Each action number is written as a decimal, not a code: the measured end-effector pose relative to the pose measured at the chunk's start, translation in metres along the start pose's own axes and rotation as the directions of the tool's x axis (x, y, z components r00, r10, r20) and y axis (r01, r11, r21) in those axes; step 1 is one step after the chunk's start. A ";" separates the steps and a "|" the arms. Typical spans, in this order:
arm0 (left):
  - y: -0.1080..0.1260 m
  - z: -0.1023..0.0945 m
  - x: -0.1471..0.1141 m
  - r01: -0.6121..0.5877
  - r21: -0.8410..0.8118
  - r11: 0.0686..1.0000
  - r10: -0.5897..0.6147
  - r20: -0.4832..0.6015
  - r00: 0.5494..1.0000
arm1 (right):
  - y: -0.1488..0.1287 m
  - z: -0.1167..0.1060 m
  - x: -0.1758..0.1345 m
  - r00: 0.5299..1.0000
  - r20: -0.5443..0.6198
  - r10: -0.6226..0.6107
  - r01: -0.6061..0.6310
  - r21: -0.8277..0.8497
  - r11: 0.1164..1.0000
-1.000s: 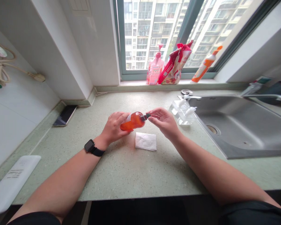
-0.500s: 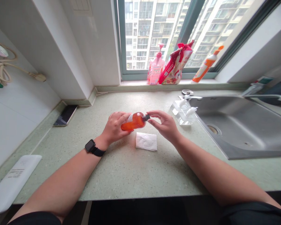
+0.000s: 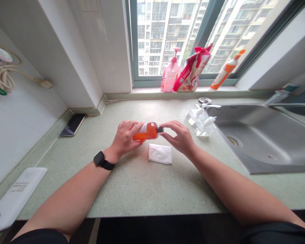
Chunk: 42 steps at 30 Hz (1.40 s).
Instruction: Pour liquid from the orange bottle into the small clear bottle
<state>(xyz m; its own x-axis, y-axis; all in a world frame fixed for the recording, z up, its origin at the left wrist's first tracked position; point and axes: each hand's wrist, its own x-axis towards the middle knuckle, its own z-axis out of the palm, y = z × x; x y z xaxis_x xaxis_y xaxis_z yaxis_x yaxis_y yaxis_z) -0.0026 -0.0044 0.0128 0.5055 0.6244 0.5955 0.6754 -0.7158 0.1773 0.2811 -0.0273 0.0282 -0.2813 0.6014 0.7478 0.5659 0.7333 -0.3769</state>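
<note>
My left hand (image 3: 128,138) is wrapped round an orange-red bottle (image 3: 151,130) with a white label, held on its side above the counter. The black cap (image 3: 160,129) of the bottle points to the right. Thumb and fingertips of my right hand (image 3: 179,137) close on that cap from the right. Below the bottle lies a folded white tissue (image 3: 160,154) on the speckled green counter (image 3: 142,189). Two clear bottles with white pump tops (image 3: 204,123) stand to the right of my right hand, beside the sink.
A steel sink (image 3: 244,167) is at the right. On the windowsill stand a pink pump bottle (image 3: 170,76), a red bag (image 3: 193,73) and an orange bottle (image 3: 225,74). A phone (image 3: 73,124) and a white flat device (image 3: 17,196) lie at the left.
The bottle has turned slightly to lie more level, and its label shows more. Both hands keep their places on bottle and cap; the view has shifted a little.
</note>
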 end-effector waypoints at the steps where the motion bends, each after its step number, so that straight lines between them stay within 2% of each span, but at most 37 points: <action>1: 0.000 0.000 0.000 0.001 0.006 1.000 -0.001 0.000 1.000 | 0.001 -0.001 0.000 1.000 0.010 0.006 -0.006 -0.006 1.000; 6: -0.001 -0.002 0.000 -0.002 0.039 0.999 0.003 -0.025 1.000 | 0.004 -0.003 -0.001 0.988 0.080 0.129 -0.127 -0.033 0.991; 9: -0.001 -0.003 0.000 0.007 0.048 0.999 -0.005 -0.036 0.999 | 0.004 -0.004 -0.001 0.986 0.053 0.161 -0.162 0.019 0.987; 13: -0.001 -0.003 0.000 0.016 0.044 0.999 -0.015 -0.022 1.000 | 0.005 -0.003 -0.002 0.993 0.105 0.049 -0.053 0.040 0.998; 16: -0.001 -0.003 0.000 0.035 0.026 0.999 -0.034 -0.013 0.999 | 0.009 -0.001 -0.003 0.988 0.138 0.066 -0.061 -0.034 0.998; 19: -0.001 -0.003 0.000 0.052 0.008 0.999 -0.052 -0.009 0.999 | 0.009 -0.001 -0.004 0.985 0.123 0.120 -0.119 -0.011 0.993; 22: -0.001 -0.003 0.000 0.045 0.004 0.999 -0.045 0.000 0.999 | 0.006 0.000 -0.004 0.993 0.104 0.051 -0.055 0.039 0.998; 26: -0.001 -0.002 0.000 0.014 -0.002 1.000 -0.014 0.019 1.000 | 0.002 0.003 -0.004 0.996 0.075 -0.054 0.055 -0.015 0.998; 31: 0.000 -0.002 -0.001 -0.011 0.002 1.000 0.011 0.018 1.000 | 0.007 0.004 -0.004 0.999 0.036 -0.040 0.042 -0.083 0.996; 34: 0.001 -0.001 -0.001 -0.012 -0.001 1.000 0.012 0.017 1.000 | 0.005 0.000 -0.004 0.998 0.050 -0.026 0.028 -0.050 0.998; 38: 0.000 -0.001 -0.001 0.000 0.000 1.000 0.000 0.010 1.000 | 0.001 -0.002 -0.003 0.993 0.082 -0.087 0.088 -0.012 0.996; 42: -0.001 -0.001 -0.001 0.000 -0.003 1.000 0.000 0.013 1.000 | 0.002 0.001 -0.004 0.991 0.074 -0.110 0.113 -0.044 0.993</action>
<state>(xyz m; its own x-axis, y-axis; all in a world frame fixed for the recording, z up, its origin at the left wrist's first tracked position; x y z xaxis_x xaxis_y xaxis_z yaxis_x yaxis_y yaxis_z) -0.0041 -0.0050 0.0123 0.5122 0.6283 0.5856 0.6735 -0.7169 0.1801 0.2825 -0.0278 0.0240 -0.3988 0.5391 0.7419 0.5639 0.7821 -0.2652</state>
